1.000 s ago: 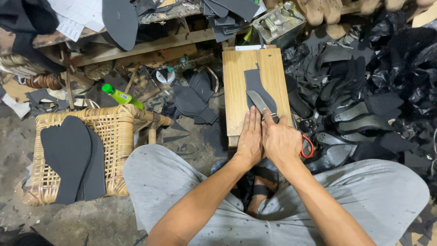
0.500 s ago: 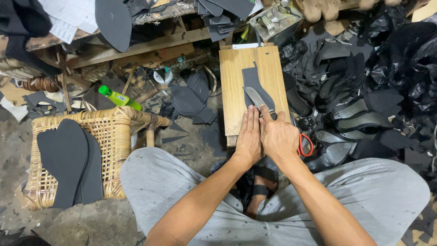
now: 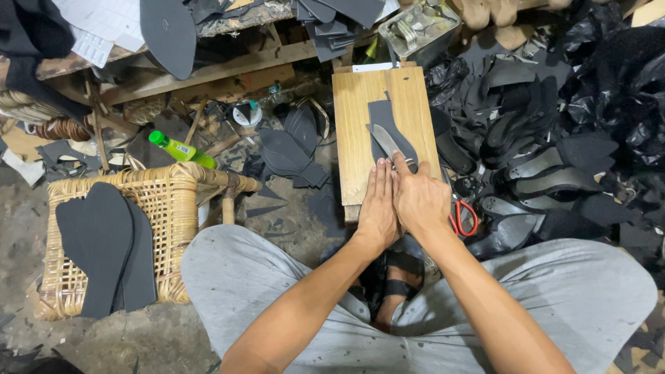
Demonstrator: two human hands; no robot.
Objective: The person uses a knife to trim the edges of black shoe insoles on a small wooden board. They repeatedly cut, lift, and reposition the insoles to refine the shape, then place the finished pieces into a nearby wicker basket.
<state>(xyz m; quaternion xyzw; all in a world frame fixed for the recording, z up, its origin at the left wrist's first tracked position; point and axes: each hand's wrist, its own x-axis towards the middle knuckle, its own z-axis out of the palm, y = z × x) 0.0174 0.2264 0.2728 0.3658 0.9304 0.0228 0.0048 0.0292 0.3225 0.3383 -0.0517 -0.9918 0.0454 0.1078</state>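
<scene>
A wooden cutting board (image 3: 357, 111) lies in front of my knees. On it rests a dark sole-shaped piece (image 3: 386, 121). My right hand (image 3: 419, 197) grips a knife (image 3: 385, 140) whose blade lies across that piece, index finger stretched along the back of the blade. My left hand (image 3: 377, 204) lies flat beside it, fingers together, pressing down at the near end of the board.
A wicker stool (image 3: 163, 201) at the left carries two large dark sole cut-outs (image 3: 104, 246). A green bottle (image 3: 181, 149) lies behind it. Red-handled scissors (image 3: 463, 216) sit right of my hands. Heaps of black cut pieces (image 3: 554, 159) fill the right side. A metal tin (image 3: 422, 28) stands behind the board.
Both hands stay on the board with the knife; only the view has shifted slightly.
</scene>
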